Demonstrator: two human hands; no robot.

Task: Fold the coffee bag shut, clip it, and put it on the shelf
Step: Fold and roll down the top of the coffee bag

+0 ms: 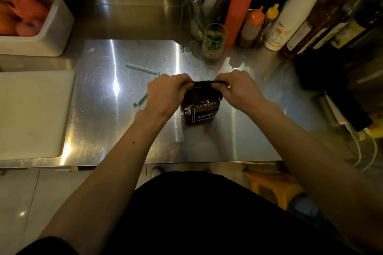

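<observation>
A dark brown coffee bag stands upright on the steel counter, printed side toward me. My left hand pinches the left end of the bag's flattened top edge. My right hand pinches the right end of the same edge. A long pale green bag clip lies open on the counter behind and to the left of my left hand; its second arm shows lower down, partly hidden by that hand. No shelf is in view.
A white cutting board lies at the left. A white tub of fruit stands at the back left. Squeeze bottles, a glass with greens and tall bottles crowd the back right. A yellow stool sits below the counter edge.
</observation>
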